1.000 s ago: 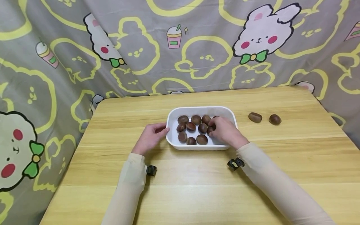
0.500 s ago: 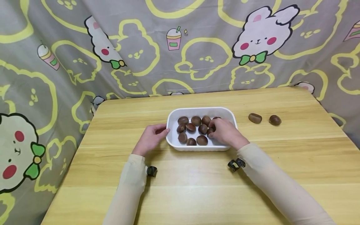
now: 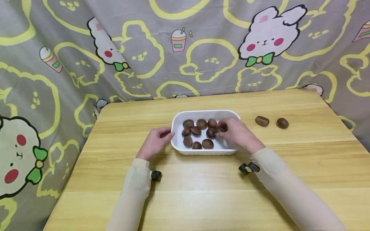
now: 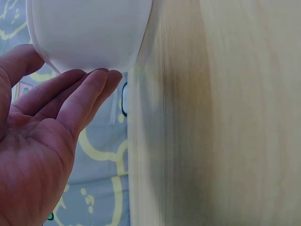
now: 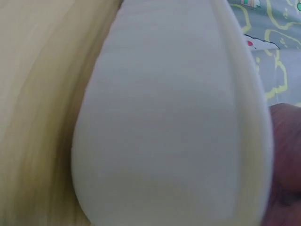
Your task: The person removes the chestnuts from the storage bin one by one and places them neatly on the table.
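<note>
A white rectangular tray point(image 3: 206, 152) holds several brown chestnuts point(image 3: 201, 124). At its left end my left hand point(image 3: 153, 142) holds the rim. In the left wrist view the thumb of that hand point(image 4: 35, 141) reaches the rim and its nearly straight fingers lie against the outer wall. Over the tray's right part my right hand point(image 3: 238, 134) pinches a chestnut point(image 3: 221, 129) between thumb and fingers, beside another chestnut point(image 3: 210, 132). The right wrist view mostly shows the tray's outer wall point(image 5: 160, 113), with a blurred part of the right hand point(image 5: 287, 160) beyond the rim.
Two chestnuts lie on the wooden table point(image 3: 188, 192) right of the tray, a flat-sided one point(image 3: 262, 121) and a rounder one point(image 3: 282, 123). A patterned grey curtain point(image 3: 208, 70) hangs along the table's back and sides. Black straps point(image 3: 156, 175) sit at both wrists.
My right hand has shifted slightly to the right inside the tray, with a chestnut at its fingertips. The chestnut beside it has moved a little rightward. My left hand keeps its place.
</note>
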Action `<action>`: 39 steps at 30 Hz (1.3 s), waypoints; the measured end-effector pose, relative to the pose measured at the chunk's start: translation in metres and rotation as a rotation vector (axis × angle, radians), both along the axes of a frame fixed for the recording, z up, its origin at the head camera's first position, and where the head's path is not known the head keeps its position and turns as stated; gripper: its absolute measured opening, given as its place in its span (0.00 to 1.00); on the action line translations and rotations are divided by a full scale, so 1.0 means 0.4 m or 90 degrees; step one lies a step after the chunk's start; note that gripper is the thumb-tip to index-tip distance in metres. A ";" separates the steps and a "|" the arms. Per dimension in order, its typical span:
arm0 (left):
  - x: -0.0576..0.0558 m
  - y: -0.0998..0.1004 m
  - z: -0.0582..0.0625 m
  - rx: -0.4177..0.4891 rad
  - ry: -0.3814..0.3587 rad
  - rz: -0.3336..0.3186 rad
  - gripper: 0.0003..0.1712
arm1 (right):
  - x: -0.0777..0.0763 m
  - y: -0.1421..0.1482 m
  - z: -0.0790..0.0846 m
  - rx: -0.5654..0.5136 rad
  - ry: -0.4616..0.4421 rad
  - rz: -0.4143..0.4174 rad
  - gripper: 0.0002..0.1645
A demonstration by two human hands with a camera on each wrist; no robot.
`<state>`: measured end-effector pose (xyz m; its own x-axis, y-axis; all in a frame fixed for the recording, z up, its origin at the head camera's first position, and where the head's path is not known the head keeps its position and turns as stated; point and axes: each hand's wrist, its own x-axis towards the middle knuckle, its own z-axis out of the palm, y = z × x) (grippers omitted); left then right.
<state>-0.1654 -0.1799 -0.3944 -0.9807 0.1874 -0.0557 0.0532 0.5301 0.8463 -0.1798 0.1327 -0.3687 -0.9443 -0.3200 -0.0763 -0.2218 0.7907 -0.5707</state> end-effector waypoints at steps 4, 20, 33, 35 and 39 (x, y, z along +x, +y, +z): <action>0.004 -0.002 -0.002 0.000 -0.005 0.008 0.22 | 0.001 0.015 0.010 -0.030 0.019 0.014 0.18; 0.002 -0.004 -0.005 -0.004 0.002 0.002 0.22 | 0.002 0.081 0.055 -0.104 0.019 -0.068 0.22; 0.003 -0.001 -0.003 -0.002 0.007 -0.007 0.21 | 0.002 0.198 0.098 -0.125 0.029 -0.131 0.26; 0.003 0.001 -0.002 -0.002 0.006 -0.008 0.21 | 0.001 0.224 0.103 -0.128 0.032 -0.144 0.27; 0.003 -0.001 -0.001 -0.004 0.003 -0.001 0.21 | -0.012 0.272 0.107 -0.127 0.040 -0.176 0.32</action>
<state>-0.1641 -0.1802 -0.3946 -0.9805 0.1893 -0.0527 0.0580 0.5351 0.8428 -0.1848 0.2417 -0.3259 -0.9983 -0.0540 0.0230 -0.0543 0.7003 -0.7118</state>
